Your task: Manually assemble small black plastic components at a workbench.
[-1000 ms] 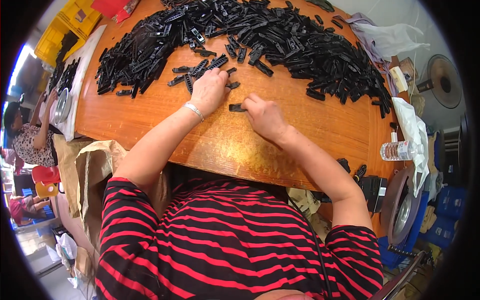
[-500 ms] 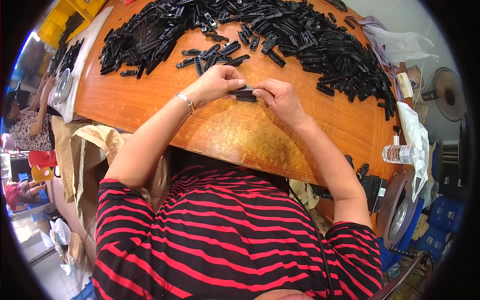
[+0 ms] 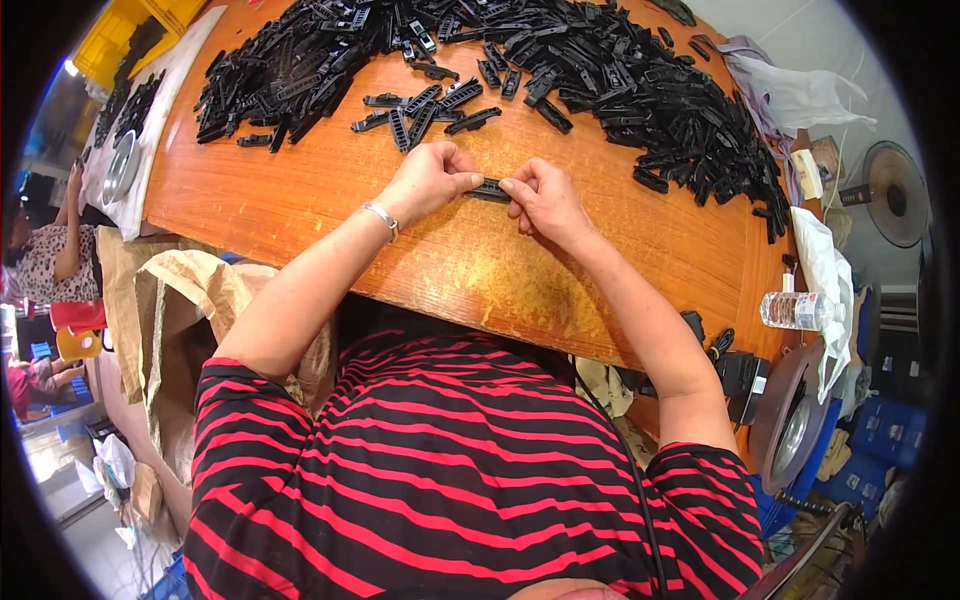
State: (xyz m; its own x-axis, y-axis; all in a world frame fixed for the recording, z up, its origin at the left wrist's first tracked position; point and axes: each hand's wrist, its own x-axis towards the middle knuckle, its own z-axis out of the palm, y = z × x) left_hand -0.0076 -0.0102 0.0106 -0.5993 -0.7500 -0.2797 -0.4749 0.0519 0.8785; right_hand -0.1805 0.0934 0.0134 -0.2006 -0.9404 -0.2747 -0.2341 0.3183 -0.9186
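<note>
Between my two hands, just above the wooden table point(image 3: 440, 265), is a small, narrow black plastic part point(image 3: 488, 190). My left hand point(image 3: 430, 182), with a silver bracelet at the wrist, pinches its left end between thumb and fingers. At the other end, my right hand point(image 3: 545, 200) pinches it the same way, fingers curled. The fingertips cover both ends of the part. Beyond my left hand lies a loose cluster of similar black parts point(image 3: 420, 112), some showing a ladder-like slotted face.
Large heaps of black parts point(image 3: 690, 130) arc around the table's far side. On the right are a clear plastic bottle point(image 3: 800, 310), a white plastic bag point(image 3: 822, 250) and a fan point(image 3: 893, 193). Brown paper sacks point(image 3: 190, 270) hang at the left edge. Farther left, another person point(image 3: 62, 262) sits by a metal bowl point(image 3: 122, 168).
The black part has turned, so its dark slotted side now shows between my fingers. My right hand has shifted slightly, its fingers curled lower. The heaps look the same.
</note>
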